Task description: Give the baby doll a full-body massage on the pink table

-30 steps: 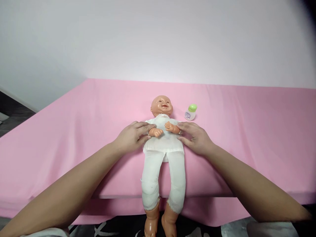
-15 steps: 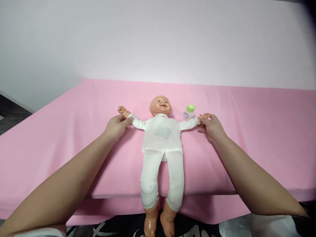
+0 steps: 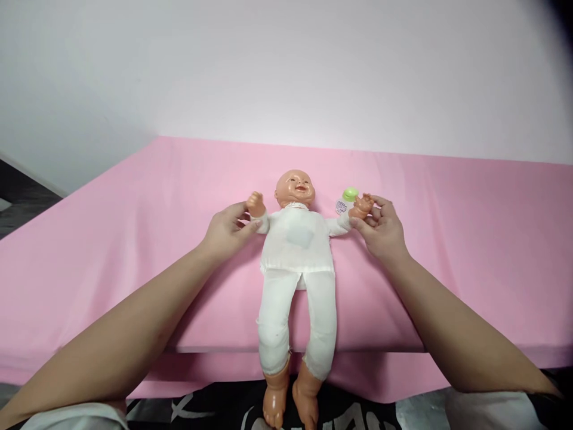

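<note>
A pink cloth (image 3: 111, 251) is covering the counter (image 3: 483, 251) and is hanging down below its near edge. On this cloth a doll (image 3: 298, 251) is lying on its back, and its feet (image 3: 275, 400) are reaching out past the edge. Near its head (image 3: 294, 186), a bottle (image 3: 342, 206) with green cap (image 3: 350, 193) is resting, partly hidden.

Pale sleeves (image 3: 76, 417), seemingly black printed clothing (image 3: 219, 408)
</note>
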`<state>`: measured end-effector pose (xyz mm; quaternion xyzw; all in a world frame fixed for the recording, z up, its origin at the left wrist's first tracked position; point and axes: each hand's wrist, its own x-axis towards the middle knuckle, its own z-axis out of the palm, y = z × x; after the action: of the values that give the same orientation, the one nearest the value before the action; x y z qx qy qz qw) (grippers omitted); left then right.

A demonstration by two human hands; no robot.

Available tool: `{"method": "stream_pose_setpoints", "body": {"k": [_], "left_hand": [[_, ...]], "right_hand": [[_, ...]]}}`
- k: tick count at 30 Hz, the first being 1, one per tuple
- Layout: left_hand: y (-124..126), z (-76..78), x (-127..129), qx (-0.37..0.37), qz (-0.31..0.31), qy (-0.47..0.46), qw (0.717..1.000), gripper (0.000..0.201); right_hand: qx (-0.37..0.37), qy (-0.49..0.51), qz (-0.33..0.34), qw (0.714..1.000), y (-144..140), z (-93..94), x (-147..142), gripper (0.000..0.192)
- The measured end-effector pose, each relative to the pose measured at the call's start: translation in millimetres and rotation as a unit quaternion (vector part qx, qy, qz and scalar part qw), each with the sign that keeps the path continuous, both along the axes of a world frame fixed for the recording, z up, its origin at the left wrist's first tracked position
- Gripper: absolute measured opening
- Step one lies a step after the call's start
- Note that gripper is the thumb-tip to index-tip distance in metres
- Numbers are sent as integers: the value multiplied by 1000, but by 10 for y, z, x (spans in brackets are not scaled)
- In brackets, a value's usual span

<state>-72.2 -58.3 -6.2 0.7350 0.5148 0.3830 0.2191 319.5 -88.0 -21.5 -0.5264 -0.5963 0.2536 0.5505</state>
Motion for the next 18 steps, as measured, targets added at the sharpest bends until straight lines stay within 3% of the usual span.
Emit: {"method": "stream_pose_setpoints", "body": {"k": [2, 4, 7, 10, 14, 18], "left_hand": [[-86, 37, 69, 35, -67, 73, 994, 43], [-145, 58, 105, 69, -118, 148, 979, 44], [-183, 67, 110, 111, -146, 236, 954, 44], [-184, 66, 104, 133, -158, 272, 940, 45], [-175, 71, 111, 123, -146, 241, 952, 45], [-140, 86, 85, 39, -77, 145, 986, 45]], "right_hand": [[38, -86, 50, 994, -110, 41, -149, 56], [74, -206, 98, 971, -201, 74, -278, 42], [124, -334, 154, 922, -264, 79, -391, 39], [132, -377, 160, 903, -257, 36, -417, 44], [86, -350, 128, 924, -212, -5, -385, 47], [22, -175, 55, 983, -104, 3, -258, 58]]}}
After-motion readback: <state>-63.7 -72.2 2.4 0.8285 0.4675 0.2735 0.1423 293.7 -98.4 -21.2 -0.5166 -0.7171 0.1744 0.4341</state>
